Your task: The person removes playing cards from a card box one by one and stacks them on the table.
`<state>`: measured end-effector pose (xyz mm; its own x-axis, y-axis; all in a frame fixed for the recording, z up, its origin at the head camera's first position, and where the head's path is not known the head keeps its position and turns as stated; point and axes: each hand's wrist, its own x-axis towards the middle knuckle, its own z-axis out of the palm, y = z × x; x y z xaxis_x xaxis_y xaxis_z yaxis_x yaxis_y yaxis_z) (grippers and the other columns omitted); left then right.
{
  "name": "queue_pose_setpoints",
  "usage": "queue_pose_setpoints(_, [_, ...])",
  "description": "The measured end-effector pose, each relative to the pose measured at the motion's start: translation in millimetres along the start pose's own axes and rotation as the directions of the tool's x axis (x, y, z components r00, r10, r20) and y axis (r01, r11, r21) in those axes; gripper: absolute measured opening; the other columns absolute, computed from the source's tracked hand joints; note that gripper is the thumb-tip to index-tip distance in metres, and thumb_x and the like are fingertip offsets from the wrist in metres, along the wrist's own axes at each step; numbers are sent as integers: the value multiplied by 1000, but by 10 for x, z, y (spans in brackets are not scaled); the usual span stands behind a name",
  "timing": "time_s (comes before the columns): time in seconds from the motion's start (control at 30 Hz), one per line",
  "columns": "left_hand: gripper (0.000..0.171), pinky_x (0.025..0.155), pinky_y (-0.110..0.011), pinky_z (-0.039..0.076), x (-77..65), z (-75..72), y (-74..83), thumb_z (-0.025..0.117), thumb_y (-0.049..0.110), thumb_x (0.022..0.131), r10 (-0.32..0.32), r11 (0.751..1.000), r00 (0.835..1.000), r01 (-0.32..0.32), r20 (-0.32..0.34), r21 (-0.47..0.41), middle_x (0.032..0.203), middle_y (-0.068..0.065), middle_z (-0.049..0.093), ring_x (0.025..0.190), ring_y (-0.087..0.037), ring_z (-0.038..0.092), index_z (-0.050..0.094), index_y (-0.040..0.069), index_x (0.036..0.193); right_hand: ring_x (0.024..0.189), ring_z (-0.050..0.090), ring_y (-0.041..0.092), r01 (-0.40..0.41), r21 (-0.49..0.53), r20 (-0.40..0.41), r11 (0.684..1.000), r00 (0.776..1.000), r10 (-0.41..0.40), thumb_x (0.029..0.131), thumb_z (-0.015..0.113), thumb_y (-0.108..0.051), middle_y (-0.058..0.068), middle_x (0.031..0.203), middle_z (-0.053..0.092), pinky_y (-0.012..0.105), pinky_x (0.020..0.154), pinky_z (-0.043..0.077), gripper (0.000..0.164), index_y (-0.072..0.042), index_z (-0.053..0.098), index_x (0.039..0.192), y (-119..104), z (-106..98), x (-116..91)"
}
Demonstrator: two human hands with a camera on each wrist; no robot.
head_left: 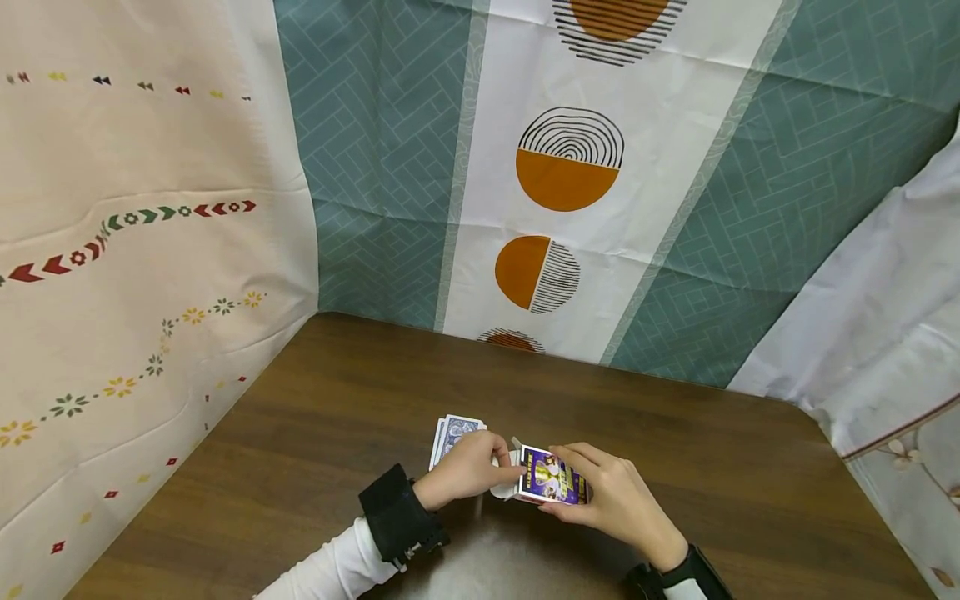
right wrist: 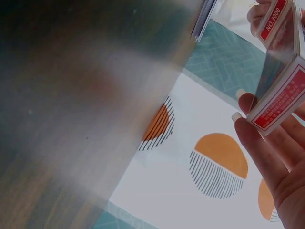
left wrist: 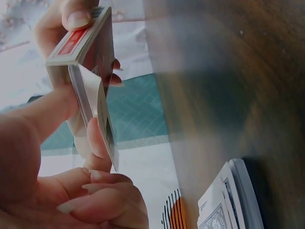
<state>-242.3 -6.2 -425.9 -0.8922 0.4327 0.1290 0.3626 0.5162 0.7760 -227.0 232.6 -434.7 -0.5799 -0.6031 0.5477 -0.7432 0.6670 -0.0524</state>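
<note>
My right hand (head_left: 618,496) grips a purple playing-card box (head_left: 551,477) with a gold trophy on its face, thumb and fingers on opposite sides. The box's open end, with its white flap (left wrist: 106,126) folded out, faces left. My left hand (head_left: 468,468) is at that end; its thumb reaches into the opening and a curled fingertip touches the flap, so the box end sits between them. Red label strips (right wrist: 281,102) show on the box in the right wrist view. Beside the left hand, a small stack of blue-backed playing cards (head_left: 453,433) lies on the table, partly hidden by that hand.
The brown wooden table (head_left: 337,400) extends around the hands. Patterned cloths enclose it: a cream one (head_left: 150,350) at left, a teal and white one (head_left: 375,167) at the back, and a white one (head_left: 900,333) at right.
</note>
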Motion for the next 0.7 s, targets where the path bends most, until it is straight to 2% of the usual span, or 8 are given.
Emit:
queue_pose_setpoints(0.23, [30, 48, -22, 24, 33, -90, -44, 73, 26, 85, -62, 988, 990, 79, 124, -136, 53, 8, 35, 49, -8, 33, 62, 7, 65, 74, 60, 1, 1, 5, -25, 1000, 1000, 0, 73, 74, -62, -4, 105, 67, 13, 61, 47, 63, -14, 68, 113, 15, -1, -17])
queue_pose_setpoints(0.4, [29, 48, -23, 22, 45, -174, -72, 70, 22, 88, -69, 963, 977, 119, 204, -243, 55, 7, 37, 49, -9, 29, 64, 2, 68, 76, 59, 0, -21, 13, -19, 1000, 1000, 21, 72, 75, -62, -5, 105, 67, 13, 62, 47, 63, -14, 68, 114, 26, -11, -22])
queue_pose_setpoints(0.47, [27, 49, -24, 22, 50, -215, -85, 69, 20, 89, -80, 950, 970, 143, 229, -276, 59, 5, 42, 51, -10, 29, 67, 0, 72, 76, 60, 1, -26, 14, -19, 1000, 999, 27, 72, 75, -61, -5, 105, 67, 13, 62, 47, 64, -14, 68, 114, 33, -12, -23])
queue_pose_setpoints(0.6, [22, 54, -23, 26, 65, -301, -107, 65, 19, 92, -94, 940, 958, 176, 272, -293, 73, 2, 57, 64, -12, 41, 73, 0, 83, 77, 60, 1, -25, 9, -25, 1000, 999, 25, 71, 76, -61, -6, 105, 67, 13, 63, 47, 64, -15, 68, 114, 54, -15, -27])
queue_pose_setpoints(0.7, [22, 56, -24, 29, 70, -366, -115, 61, 18, 94, -90, 944, 953, 175, 291, -280, 78, 0, 58, 68, -14, 43, 74, 1, 93, 77, 60, 1, -21, 1, -25, 1000, 999, 21, 72, 76, -61, -6, 105, 67, 13, 62, 47, 64, -15, 68, 114, 71, -22, -31])
